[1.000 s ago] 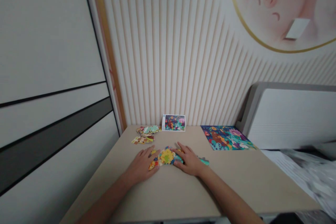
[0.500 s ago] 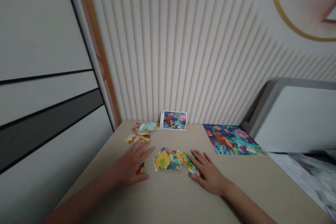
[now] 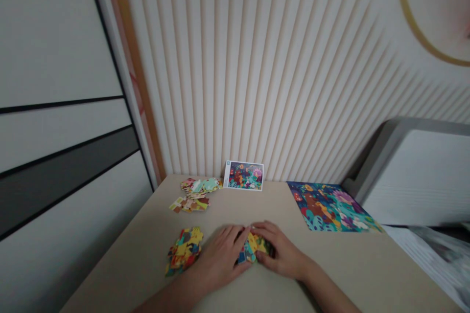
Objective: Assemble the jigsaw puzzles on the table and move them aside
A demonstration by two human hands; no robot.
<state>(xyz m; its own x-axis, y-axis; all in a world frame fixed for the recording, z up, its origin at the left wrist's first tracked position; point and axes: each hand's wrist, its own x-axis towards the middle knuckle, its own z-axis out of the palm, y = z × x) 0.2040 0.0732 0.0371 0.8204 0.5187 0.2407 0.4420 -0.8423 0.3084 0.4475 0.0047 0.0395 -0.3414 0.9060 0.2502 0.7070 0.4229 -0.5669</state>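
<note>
My left hand (image 3: 224, 255) and my right hand (image 3: 281, 250) meet at the fingertips around a small heap of jigsaw puzzle pieces (image 3: 252, 245) on the table. Both hands curve inward and press on the heap from either side. Yellow, teal and blue pieces show between them; others are hidden under the fingers. Close to my left wrist lies a second pile of puzzle pieces (image 3: 184, 249), mostly yellow, red and blue, which neither hand grips.
Farther back on the table (image 3: 147, 234) lie a stack of pieces (image 3: 201, 186) and a few more pieces (image 3: 190, 204). A picture card (image 3: 244, 176) leans against the ribbed wall (image 3: 235, 68). A colourful sea-scene sheet (image 3: 330, 208) lies flat at the right.
Both hands have come together from spread, flat positions, squeezing the middle pieces into a tighter heap. The pile formerly under my left hand is now uncovered. The view has shifted slightly.
</note>
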